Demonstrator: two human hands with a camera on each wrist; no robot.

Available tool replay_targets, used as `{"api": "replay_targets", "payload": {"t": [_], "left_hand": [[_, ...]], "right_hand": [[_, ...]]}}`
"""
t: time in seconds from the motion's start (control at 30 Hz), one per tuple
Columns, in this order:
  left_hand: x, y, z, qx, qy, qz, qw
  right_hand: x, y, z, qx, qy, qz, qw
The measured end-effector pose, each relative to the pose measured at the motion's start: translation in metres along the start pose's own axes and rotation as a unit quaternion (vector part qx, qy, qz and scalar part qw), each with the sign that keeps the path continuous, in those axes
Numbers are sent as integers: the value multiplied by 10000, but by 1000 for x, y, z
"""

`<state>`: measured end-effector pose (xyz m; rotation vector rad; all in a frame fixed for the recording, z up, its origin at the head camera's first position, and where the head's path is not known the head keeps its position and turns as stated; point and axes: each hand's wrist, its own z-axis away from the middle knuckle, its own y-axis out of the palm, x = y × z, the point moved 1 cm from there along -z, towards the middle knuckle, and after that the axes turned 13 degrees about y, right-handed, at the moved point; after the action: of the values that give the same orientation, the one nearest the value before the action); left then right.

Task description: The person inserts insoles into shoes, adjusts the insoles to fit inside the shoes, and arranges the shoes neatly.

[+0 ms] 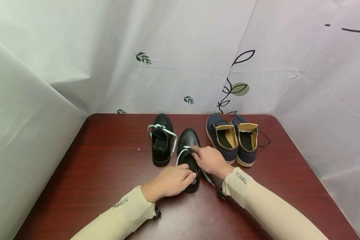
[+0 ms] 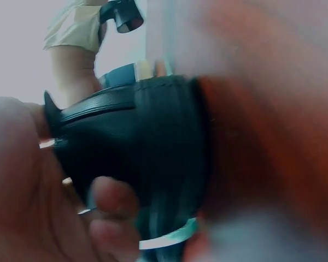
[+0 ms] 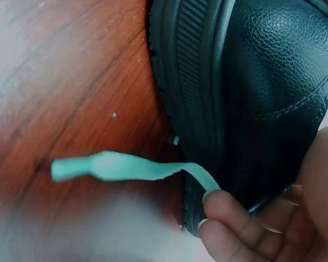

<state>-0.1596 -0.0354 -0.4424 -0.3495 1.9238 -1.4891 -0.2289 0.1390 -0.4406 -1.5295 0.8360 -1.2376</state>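
A black leather lace-up shoe point(image 1: 188, 136) with pale mint laces stands in the middle of the table, toe away from me. My left hand point(image 1: 172, 180) grips its left side near the heel, thumb over the opening. My right hand point(image 1: 211, 160) holds its right side near the laces, index finger by the knot. In the right wrist view, a mint lace end point(image 3: 131, 166) runs out from beside my curled fingertips point(image 3: 224, 213) over the sole edge. The left wrist view shows the dark heel point(image 2: 169, 147) close up and blurred. The matching black shoe point(image 1: 162, 121) stands at the left, slightly farther back.
Navy shoes with tan linings, a left one point(image 1: 214, 120) and a right one point(image 1: 247, 156), stand side by side at the back right. The dark red table point(image 1: 114, 173) meets a white curtain point(image 1: 168, 33) at its far edge and sides.
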Motion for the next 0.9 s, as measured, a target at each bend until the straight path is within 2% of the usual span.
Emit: {"api": "replay_targets", "payload": {"t": [0.1,0.17,0.27,0.33,0.4,0.47,0.53,0.63,0.73,0.83,0.9], "left_hand": [[2,3,2,-367,68,100,9993],[5,2,5,-812,68,214,9964],[9,0,10,-1554,-153,651,9856],[12,0,14,-2030,-361,1061,9727],[15,2,17,-2346,-568,1530,9583],[16,5,21,-2588,-753,2016,9417],[16,7,24,-2812,-931,2537,9208],[17,9,25,-2948,-1344,3363,8843],[19,11,26,-2761,-1837,3981,8553],[20,13,28,-2438,-2210,4300,8407],[20,13,29,-2304,-2325,4384,8371]], "right_hand": [[-2,-1,1,133,-34,163,9998],[-3,-2,3,235,-63,113,9996],[-3,-2,9,328,-11,-120,9994],[-4,-1,15,164,-17,-241,9996],[-3,1,23,-175,-123,-318,9993],[1,3,31,-584,-331,-407,9969],[6,4,40,-935,-628,-515,9923],[15,6,52,-1027,-1035,-491,9881],[23,8,63,-702,-1313,-254,9885],[28,10,70,-413,-1518,96,9875],[31,10,73,-338,-1652,290,9853]]}}
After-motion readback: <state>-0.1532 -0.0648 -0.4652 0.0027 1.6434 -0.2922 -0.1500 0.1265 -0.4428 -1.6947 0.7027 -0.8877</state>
